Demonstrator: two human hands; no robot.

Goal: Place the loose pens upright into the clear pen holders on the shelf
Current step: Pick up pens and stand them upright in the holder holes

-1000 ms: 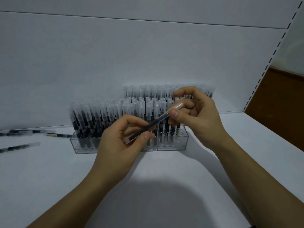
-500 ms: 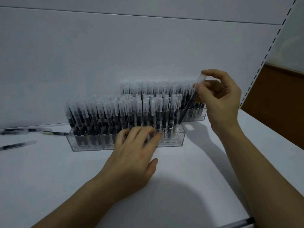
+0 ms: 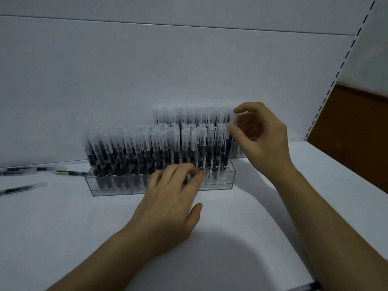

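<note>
Head view: stock of one white shelf [image 3: 63, 227].

- Clear pen holders: 2. The front holder [image 3: 117, 189] stands near the middle of the shelf. The rear holder [image 3: 236, 153] stands behind it, offset to the right and mostly hidden. Both are packed with upright capped pens (too many and too blurred to count).
- Hands: 2.
  - The right hand [image 3: 260, 139] pinches 1 pen [image 3: 230, 143] by its translucent cap, between thumb and forefinger. This pen stands nearly upright at the right end of the front holder, with its lower end down among the last slots.
  - The left hand [image 3: 174, 198] holds nothing. Its fingers are extended, and the fingertips [image 3: 200, 175] rest on the top front edge of the front holder.
- Loose pens [image 3: 21, 187]: at least 3 lie flat on the shelf at far left, well apart from the holders (the exact count is unclear from blur).
- Stray pen [image 3: 310, 287]: 1, lying at the bottom edge beside the right forearm.
</note>
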